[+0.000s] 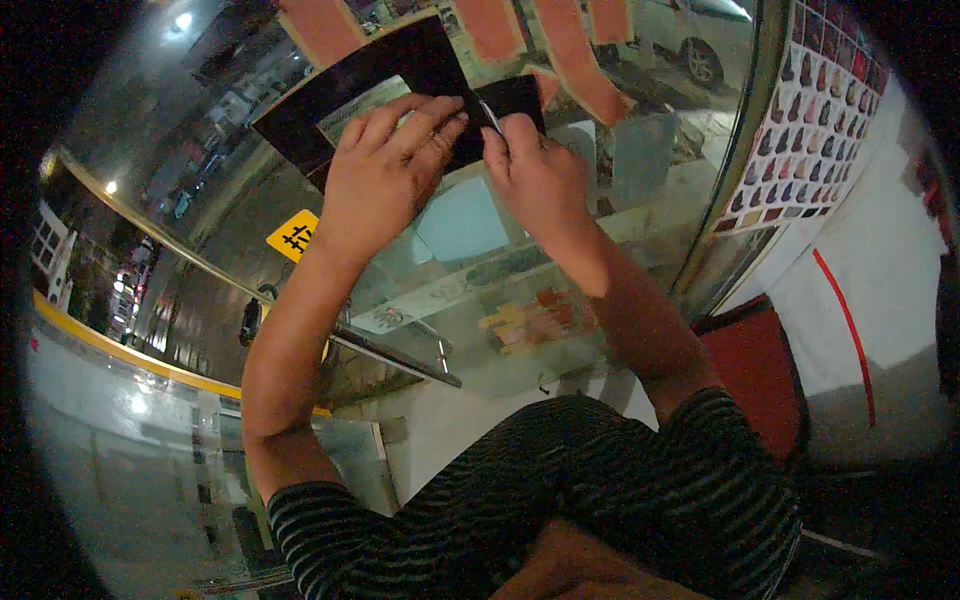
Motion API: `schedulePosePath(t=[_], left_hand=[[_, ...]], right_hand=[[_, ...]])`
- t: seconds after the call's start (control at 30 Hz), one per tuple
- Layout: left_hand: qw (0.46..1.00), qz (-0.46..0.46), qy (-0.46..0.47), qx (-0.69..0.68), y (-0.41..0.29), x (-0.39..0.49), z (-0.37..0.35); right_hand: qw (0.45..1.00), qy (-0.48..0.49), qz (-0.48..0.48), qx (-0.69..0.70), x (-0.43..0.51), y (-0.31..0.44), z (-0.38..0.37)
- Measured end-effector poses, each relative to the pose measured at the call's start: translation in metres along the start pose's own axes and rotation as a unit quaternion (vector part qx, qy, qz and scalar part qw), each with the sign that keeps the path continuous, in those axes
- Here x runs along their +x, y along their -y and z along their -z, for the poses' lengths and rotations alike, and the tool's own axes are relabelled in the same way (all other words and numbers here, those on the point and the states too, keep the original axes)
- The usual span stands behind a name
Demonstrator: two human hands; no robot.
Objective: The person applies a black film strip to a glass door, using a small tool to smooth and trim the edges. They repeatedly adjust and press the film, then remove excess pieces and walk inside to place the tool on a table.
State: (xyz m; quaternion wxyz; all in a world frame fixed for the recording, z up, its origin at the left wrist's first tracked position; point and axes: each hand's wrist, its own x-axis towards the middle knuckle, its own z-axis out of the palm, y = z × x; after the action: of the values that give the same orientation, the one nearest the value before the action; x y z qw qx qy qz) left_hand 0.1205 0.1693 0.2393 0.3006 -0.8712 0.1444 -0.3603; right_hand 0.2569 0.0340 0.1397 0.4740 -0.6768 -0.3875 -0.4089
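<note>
My left hand lies flat over a black sheet, its fingers spread near the sheet's right edge. Partly under those fingers is a pale rectangle; whether it is a separate piece or an opening, I cannot tell. A slim silvery tool, perhaps a knife or a pen, is pinched in my right hand. Its tip points away from me, along the sheet's right edge. Behind the right-hand fingers shows a smaller black piece. The sheet is against a glass surface.
Salmon-coloured strips cross the glass beyond the sheet. A yellow sign with writing sits left of my forearm. Below my hands are a pale blue sheet and a metal-edged bar. A chart of shoe pictures hangs at right.
</note>
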Motion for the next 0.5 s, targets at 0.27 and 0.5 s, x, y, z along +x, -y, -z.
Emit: schedulePosePath(t=[0.27,0.5], left_hand=[[0.999,0.000,-0.024,0.029,-0.003,0.001,-0.004],[0.999,0.002,-0.023,0.038,-0.003,0.000,-0.008]], right_hand=[[0.997,-0.052,0.042,0.035,0.001,-0.004,-0.013],[0.999,-0.042,0.019,0.029,0.003,-0.001,-0.013]])
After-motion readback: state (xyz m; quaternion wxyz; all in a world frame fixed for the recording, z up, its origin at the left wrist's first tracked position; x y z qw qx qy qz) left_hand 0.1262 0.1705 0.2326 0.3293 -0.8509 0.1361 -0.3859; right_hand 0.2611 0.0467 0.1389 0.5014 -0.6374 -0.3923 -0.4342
